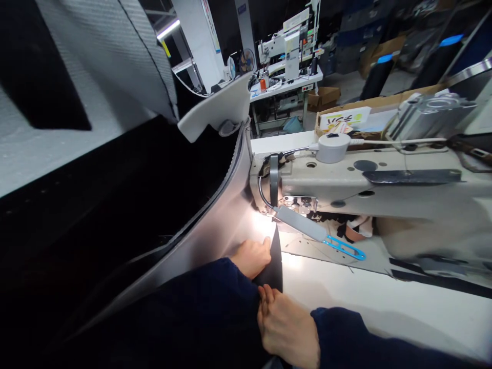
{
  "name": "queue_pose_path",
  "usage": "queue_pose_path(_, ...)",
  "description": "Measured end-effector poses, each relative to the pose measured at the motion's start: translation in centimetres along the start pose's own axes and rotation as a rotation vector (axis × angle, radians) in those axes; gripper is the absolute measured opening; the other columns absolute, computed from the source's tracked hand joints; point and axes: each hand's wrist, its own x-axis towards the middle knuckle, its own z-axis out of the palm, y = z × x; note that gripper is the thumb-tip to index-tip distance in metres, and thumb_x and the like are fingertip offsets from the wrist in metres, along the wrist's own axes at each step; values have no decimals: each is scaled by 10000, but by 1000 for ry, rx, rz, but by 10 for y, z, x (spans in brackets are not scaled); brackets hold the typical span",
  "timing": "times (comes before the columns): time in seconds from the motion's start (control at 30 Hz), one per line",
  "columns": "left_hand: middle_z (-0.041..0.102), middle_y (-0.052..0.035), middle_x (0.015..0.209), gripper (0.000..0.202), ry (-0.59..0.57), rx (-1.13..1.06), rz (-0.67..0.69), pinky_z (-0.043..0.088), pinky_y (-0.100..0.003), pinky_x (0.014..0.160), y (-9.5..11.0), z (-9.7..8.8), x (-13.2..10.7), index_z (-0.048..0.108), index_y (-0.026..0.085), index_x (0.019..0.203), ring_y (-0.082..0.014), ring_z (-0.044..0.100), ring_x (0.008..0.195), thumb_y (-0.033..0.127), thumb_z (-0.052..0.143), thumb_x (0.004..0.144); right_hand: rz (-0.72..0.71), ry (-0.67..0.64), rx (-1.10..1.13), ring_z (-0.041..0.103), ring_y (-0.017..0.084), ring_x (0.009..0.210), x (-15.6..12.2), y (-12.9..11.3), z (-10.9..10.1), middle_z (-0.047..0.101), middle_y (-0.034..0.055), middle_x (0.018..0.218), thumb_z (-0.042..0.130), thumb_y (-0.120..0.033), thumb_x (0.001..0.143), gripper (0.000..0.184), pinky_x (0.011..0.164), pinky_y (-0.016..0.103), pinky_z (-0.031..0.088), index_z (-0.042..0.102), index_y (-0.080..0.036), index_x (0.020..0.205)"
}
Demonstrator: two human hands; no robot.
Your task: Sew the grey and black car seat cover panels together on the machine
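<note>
Your two hands, left hand and right hand, lie flat, fingers extended, on one large black-and-grey padded fabric panel; its dark edge runs just beside the beige industrial sewing machine; the white table lies bare rightward.

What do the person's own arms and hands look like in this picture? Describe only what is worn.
Both arms wear long dark navy sleeves of a soft, knit-like fabric, reaching the wrists. The left hand and right hand are bare: no gloves, rings, watch or markings can be seen.

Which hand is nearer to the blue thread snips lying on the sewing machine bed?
Left. The left hand presses the grey material just under the lamp, left of the blue thread snips. The right hand sits lower, farther from them, on the dark fabric edge.
</note>
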Motion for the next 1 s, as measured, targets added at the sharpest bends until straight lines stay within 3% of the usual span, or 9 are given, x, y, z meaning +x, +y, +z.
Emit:
queue_pose_path(0.33,633,-167,778,549,-10,-51,-13,463,-334,580,2,2,1,418,-1,1285,-280,639,707,101,524,756,-4,-18,93,682,248,929,-6,1,4,690,204,1017,431,137,721,382,802,352,561,685,1,972)
queue_pose_path(0.57,635,-152,805,529,-40,-126,-60,477,-338,595,4,3,2,410,44,1279,-293,645,739,90,483,757,105,-95,225,636,303,1022,-9,-7,20,660,233,1083,487,1,756,328,834,464,522,659,-20,1036)
queue_pose_path(0.83,643,-119,817,317,-30,-223,-57,459,-317,582,-3,-7,5,499,106,1088,-256,636,698,101,447,776,155,-278,399,644,275,931,35,31,-11,676,236,1014,544,-108,825,173,781,395,522,656,-21,924)
queue_pose_path(1.0,642,-111,807,259,-3,-197,-51,454,-312,586,-14,-13,17,515,114,1028,-240,631,681,102,417,788,-7,-228,298,635,290,930,45,56,-3,679,227,979,535,-107,838,168,758,403,497,659,-34,925)
